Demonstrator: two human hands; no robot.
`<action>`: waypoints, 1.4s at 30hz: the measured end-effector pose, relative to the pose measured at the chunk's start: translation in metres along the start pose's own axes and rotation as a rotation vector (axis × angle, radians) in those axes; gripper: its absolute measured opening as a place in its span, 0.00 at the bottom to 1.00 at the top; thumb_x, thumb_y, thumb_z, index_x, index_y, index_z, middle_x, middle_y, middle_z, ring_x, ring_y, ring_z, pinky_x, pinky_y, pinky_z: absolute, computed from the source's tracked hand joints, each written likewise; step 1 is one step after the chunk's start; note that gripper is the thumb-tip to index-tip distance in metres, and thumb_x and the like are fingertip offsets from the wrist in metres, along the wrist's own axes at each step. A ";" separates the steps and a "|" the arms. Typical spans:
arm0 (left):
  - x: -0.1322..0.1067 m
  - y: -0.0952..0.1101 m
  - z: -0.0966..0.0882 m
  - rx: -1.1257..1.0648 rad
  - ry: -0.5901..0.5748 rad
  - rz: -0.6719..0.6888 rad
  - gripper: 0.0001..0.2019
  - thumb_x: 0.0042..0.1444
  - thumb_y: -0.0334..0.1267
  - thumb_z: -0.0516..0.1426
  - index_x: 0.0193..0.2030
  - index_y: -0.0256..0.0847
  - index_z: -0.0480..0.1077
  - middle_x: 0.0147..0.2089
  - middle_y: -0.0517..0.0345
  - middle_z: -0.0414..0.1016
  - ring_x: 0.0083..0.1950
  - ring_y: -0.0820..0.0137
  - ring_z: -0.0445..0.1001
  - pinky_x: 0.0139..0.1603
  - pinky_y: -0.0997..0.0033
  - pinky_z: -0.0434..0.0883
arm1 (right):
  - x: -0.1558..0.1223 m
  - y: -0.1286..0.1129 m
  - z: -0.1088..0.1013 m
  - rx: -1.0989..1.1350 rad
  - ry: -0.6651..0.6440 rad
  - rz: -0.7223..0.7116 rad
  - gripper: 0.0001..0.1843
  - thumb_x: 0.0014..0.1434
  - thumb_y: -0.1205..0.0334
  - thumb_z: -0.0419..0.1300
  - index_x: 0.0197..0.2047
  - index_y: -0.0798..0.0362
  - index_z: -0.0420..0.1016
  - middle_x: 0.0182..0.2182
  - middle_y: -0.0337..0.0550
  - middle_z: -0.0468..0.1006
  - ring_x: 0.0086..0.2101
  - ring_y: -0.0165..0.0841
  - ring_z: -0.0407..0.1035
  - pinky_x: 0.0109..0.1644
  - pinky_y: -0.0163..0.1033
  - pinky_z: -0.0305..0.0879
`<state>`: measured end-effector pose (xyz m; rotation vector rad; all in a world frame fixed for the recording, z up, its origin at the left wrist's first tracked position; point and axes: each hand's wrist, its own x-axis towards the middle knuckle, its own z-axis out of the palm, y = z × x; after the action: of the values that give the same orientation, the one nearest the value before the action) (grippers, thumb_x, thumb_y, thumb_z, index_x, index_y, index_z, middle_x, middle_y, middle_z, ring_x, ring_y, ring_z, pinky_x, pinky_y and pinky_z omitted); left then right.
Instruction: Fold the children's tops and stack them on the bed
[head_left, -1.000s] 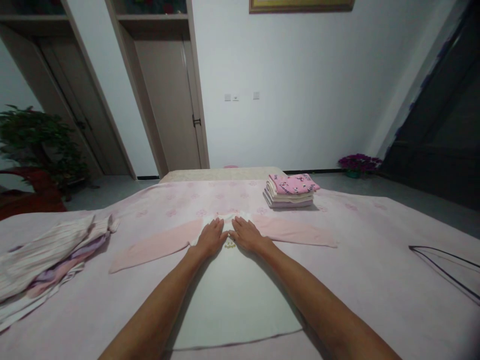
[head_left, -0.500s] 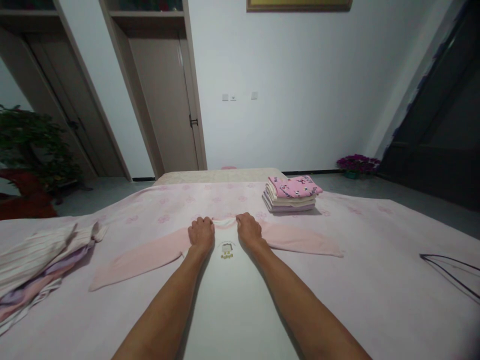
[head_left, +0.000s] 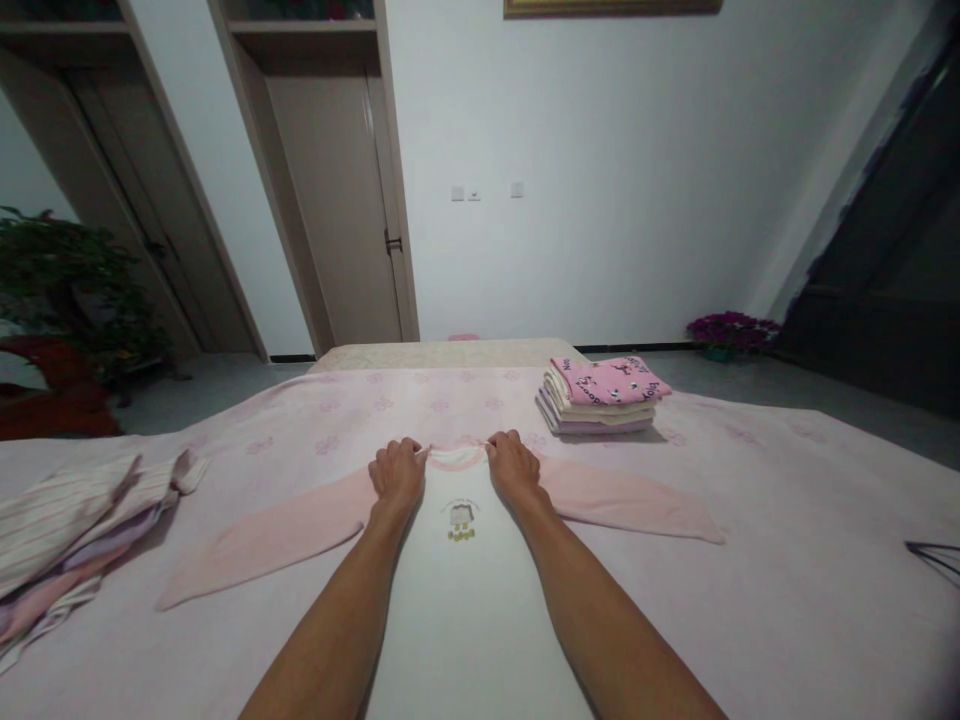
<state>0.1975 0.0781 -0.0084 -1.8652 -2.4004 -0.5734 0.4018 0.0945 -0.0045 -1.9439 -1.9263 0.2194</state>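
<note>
A small white shirt with pink sleeves and a little print on the chest lies flat on the pink bedspread, neck away from me. My left hand is closed on its left shoulder beside the collar. At the right shoulder my right hand is closed the same way. The pink sleeves stretch out to both sides.
A folded stack of clothes with a pink printed piece on top sits at the far right of the bed. A loose heap of striped and purple garments lies at the left edge. A potted plant, doors and a wall stand beyond.
My hands went from lying flat together on the chest to apart, closed on the two shoulders. The view shifted slightly and the shirt looks a bit nearer.
</note>
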 end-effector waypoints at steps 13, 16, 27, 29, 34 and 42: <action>0.009 0.001 0.005 0.026 0.008 0.020 0.14 0.66 0.46 0.50 0.45 0.44 0.73 0.47 0.49 0.78 0.49 0.56 0.73 0.49 0.56 0.64 | 0.008 0.002 0.002 -0.027 0.023 0.026 0.13 0.71 0.54 0.48 0.50 0.49 0.69 0.49 0.48 0.70 0.43 0.38 0.72 0.42 0.42 0.62; 0.006 0.001 0.005 0.034 0.023 0.038 0.13 0.66 0.46 0.50 0.46 0.45 0.73 0.47 0.49 0.78 0.49 0.55 0.73 0.48 0.56 0.65 | 0.007 0.003 0.003 -0.031 0.066 0.011 0.11 0.69 0.54 0.50 0.48 0.47 0.71 0.47 0.45 0.70 0.44 0.37 0.70 0.43 0.41 0.61; -0.006 0.004 -0.002 -0.018 0.084 0.229 0.15 0.67 0.37 0.48 0.55 0.41 0.72 0.53 0.45 0.75 0.55 0.57 0.72 0.58 0.57 0.64 | 0.001 0.005 -0.002 -0.086 0.173 -0.053 0.12 0.68 0.60 0.52 0.44 0.49 0.77 0.44 0.48 0.76 0.47 0.42 0.65 0.50 0.44 0.57; -0.010 0.008 -0.001 -0.057 0.067 0.327 0.17 0.68 0.38 0.46 0.57 0.43 0.71 0.57 0.49 0.74 0.58 0.62 0.71 0.62 0.61 0.64 | -0.001 0.003 -0.005 -0.054 0.233 -0.095 0.12 0.68 0.61 0.52 0.45 0.48 0.76 0.45 0.48 0.76 0.48 0.42 0.65 0.53 0.45 0.56; -0.020 0.018 0.014 -0.105 -0.048 0.642 0.22 0.69 0.43 0.46 0.64 0.39 0.66 0.67 0.47 0.67 0.70 0.59 0.61 0.71 0.55 0.55 | -0.005 -0.003 -0.002 0.049 0.135 -0.370 0.13 0.68 0.64 0.51 0.48 0.49 0.76 0.49 0.46 0.77 0.51 0.37 0.66 0.58 0.41 0.56; -0.022 0.017 0.023 0.019 -0.138 0.595 0.29 0.68 0.50 0.46 0.72 0.40 0.56 0.75 0.43 0.51 0.75 0.54 0.49 0.72 0.51 0.50 | -0.013 0.000 0.005 -0.035 -0.068 -0.433 0.25 0.71 0.60 0.44 0.68 0.54 0.62 0.69 0.49 0.59 0.68 0.37 0.48 0.71 0.49 0.38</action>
<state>0.2241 0.0690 -0.0313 -2.5102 -1.7471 -0.3739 0.3989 0.0824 -0.0114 -1.5042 -2.3491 0.1298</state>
